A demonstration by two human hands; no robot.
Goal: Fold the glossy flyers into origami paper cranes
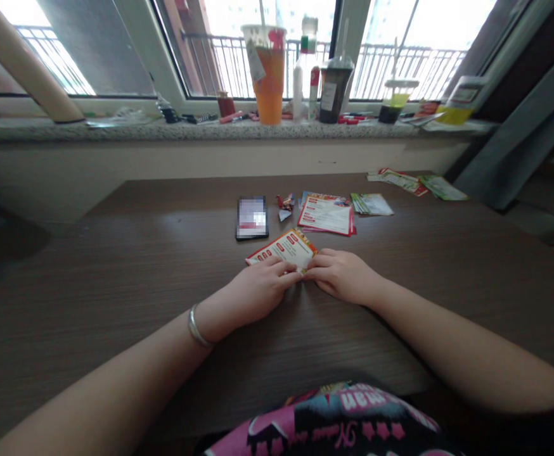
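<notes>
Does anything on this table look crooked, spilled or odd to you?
Nothing is spilled or visibly damaged. The red-and-white printed leaflet, touched by the left hand and right hand, lies skewed to the edge of the brown wooden table. A small crumpled colourful paper scrap sits beside the black phone.

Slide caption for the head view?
Left hand and right hand touch a red-and-white leaflet on the table; phone, more leaflets beyond; drinks on the windowsill.

Tabletop [115, 272] open across left and lower right of frame. Centre blocked: card [284, 248], phone [251, 217], leaflet stacks [327, 216] close together. Cups [268, 76] crowd the sill [115, 130], top centre.
</notes>
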